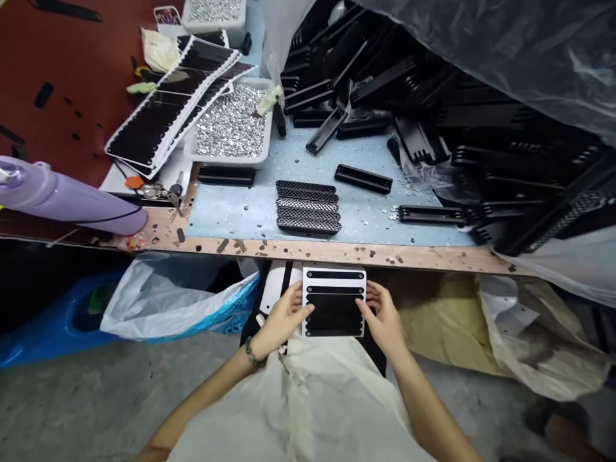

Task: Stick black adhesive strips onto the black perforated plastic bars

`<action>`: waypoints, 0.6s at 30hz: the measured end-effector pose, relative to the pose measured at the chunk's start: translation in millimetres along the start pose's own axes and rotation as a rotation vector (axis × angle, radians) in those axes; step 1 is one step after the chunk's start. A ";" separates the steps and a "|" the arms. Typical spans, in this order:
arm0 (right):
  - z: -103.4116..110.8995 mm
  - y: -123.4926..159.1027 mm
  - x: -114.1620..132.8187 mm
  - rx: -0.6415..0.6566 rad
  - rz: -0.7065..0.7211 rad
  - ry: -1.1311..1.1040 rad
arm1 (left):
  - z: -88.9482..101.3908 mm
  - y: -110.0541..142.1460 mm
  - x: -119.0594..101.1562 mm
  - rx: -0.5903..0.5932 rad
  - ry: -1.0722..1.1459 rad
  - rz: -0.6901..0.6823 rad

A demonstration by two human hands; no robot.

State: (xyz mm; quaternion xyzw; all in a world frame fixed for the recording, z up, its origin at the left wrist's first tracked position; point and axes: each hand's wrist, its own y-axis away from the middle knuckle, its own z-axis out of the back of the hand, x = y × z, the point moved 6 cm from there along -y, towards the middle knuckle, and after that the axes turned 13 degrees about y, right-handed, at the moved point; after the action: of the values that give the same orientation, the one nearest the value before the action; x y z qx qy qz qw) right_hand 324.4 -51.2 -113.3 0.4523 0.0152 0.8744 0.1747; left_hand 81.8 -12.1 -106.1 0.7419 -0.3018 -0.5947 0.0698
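Observation:
A white backing sheet with black adhesive strips lies between my two hands, just below the table's front edge. My left hand grips its left side, thumb on top and fingers behind. On the opposite side my right hand pinches the sheet in the same way. White backing shows between the upper strips, while the lower ones sit close together. On the table beyond, several black perforated bars are lined up side by side. Another white sheet rests under my left hand, partly hidden.
Behind stand a tray of small metal nuts or washers and a stack of black strip sheets. A purple bottle leans in from the left. Black plastic parts are heaped at the right. Bags hang below the table edge.

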 end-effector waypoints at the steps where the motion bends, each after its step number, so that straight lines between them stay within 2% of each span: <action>1: -5.6 0.8 2.7 0.002 0.013 -0.004 | -6.2 -6.2 -0.8 -0.003 0.017 -0.029; 4: -0.5 -2.2 28.6 -0.107 0.135 0.211 | -15.2 -19.7 -13.3 -0.029 0.024 -0.119; 6: 8.6 -3.7 57.0 -0.224 0.308 0.418 | -18.3 -22.8 -22.7 -0.009 0.006 -0.156; 7: 8.7 -4.0 71.9 -0.234 0.421 0.473 | -20.3 -23.0 -26.7 0.014 -0.009 -0.169; 9: -0.2 -5.1 96.7 -0.137 0.635 0.479 | -24.3 -21.7 -33.8 0.052 -0.052 -0.194; 11: -12.1 -8.0 112.2 -0.015 0.751 0.421 | -27.2 -20.0 -41.2 0.057 -0.114 -0.232; 15: -22.3 -21.1 121.1 0.060 0.688 0.252 | -31.3 -19.5 -55.2 0.080 -0.226 -0.342; 18: -20.0 -32.3 117.5 0.118 0.546 0.077 | -30.2 -23.5 -51.7 0.114 -0.228 -0.324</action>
State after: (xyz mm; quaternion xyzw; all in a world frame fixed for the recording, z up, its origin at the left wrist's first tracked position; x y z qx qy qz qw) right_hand 255.7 19.2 -38.7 0.4153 -0.0499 0.9034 -0.0945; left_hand 112.5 26.6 -65.0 0.7115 -0.2177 -0.6601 -0.1037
